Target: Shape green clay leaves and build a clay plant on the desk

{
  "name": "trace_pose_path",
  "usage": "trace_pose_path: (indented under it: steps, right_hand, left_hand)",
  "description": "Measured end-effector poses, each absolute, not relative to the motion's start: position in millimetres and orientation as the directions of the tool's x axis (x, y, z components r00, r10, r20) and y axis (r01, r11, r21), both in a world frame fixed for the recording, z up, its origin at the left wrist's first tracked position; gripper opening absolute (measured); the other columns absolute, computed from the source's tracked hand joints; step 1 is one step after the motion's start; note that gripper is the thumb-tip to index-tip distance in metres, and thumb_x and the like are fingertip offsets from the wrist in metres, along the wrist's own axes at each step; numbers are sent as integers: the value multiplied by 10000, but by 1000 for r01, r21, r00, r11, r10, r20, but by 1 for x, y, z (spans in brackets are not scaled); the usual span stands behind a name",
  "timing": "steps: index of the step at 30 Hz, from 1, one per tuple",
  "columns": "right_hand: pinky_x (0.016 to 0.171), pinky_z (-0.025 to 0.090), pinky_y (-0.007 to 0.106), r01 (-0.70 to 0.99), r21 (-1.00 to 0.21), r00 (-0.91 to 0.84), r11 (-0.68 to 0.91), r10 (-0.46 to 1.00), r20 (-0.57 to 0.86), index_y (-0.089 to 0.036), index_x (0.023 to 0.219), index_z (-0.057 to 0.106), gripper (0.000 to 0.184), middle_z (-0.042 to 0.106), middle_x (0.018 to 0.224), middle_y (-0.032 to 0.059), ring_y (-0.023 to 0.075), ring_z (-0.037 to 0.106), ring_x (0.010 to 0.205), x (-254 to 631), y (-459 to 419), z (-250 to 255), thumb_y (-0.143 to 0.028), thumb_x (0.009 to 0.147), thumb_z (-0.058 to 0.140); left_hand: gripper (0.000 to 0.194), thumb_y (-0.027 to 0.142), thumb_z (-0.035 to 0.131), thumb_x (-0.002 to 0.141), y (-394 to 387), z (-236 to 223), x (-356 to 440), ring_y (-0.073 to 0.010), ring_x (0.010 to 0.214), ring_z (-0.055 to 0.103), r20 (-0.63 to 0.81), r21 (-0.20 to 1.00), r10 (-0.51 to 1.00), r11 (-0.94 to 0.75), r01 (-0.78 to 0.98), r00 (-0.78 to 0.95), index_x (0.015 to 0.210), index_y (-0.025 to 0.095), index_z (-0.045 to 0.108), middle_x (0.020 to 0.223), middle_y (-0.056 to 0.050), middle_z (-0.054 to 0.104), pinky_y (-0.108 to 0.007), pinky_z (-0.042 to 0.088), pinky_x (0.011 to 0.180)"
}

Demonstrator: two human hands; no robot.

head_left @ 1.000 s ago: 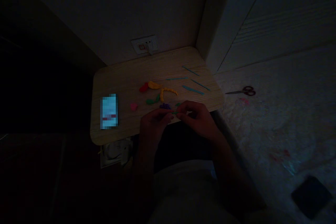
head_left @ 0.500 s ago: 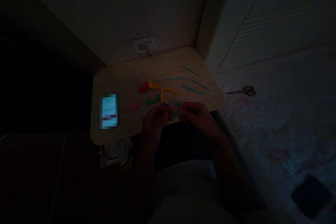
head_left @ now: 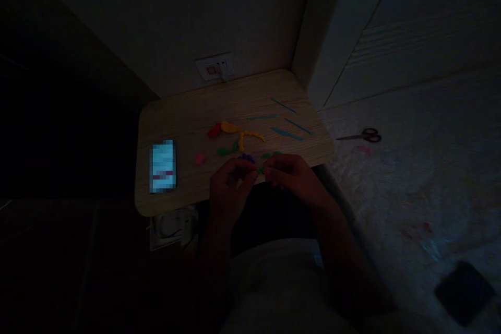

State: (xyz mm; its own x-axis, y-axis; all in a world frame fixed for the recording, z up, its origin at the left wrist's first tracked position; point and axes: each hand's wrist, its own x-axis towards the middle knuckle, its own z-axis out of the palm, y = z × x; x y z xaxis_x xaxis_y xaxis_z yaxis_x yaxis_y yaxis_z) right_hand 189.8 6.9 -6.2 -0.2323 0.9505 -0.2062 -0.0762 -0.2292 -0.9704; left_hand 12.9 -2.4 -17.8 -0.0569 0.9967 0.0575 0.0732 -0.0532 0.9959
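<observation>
The room is dim around a pale wooden desk (head_left: 180, 115); my left grip (head_left: 231, 180) and right grip (head_left: 293, 171) have drawn closer together than half a second ago, fingertips pinching a small green piece (head_left: 260, 170) by the near edge, close to the purple lump (head_left: 247, 158); I judge its shaping unfinished; its exact form is too dark to tell.

Tools (head_left: 287, 134) on the table (head_left: 180, 120), scissors (head_left: 362, 136) to its right, socket (head_left: 213, 69) behind.
</observation>
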Motion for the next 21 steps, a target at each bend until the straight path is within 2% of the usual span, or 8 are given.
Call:
trace_pose_path:
  steps: [4,13,21]
  right_hand:
    - [527,400,238,-70,-973,-221,-220,955,-200,-184,750,703,332,628,611,-33,101,519,543,190,7,-8,-470,739,872]
    - [526,423,239,-58,-974,-258,-217,946,-196,-188,762,718,327,683,667,-1,124,570,582,194,7,-9,-487,746,850]
    - [508,424,219,-81,-974,-243,-210,952,-185,-181,742,714,347,688,701,18,120,577,608,199,6,-6,-508,849,763]
  left_hand:
    - [116,266,825,770,-2,-17,13,-176,784,698,56,997,997,-53,59,-49,828,211,741,831,-24,754,-291,567,737]
    - [172,325,847,754,-1,-21,11,-186,782,700,-7,999,1000,7,42,-5,834,211,746,820,-25,756,-302,568,751]
    - [173,321,858,726,1,-21,12,-179,767,681,-43,999,999,43,-15,-30,808,214,750,797,-16,745,-304,552,751]
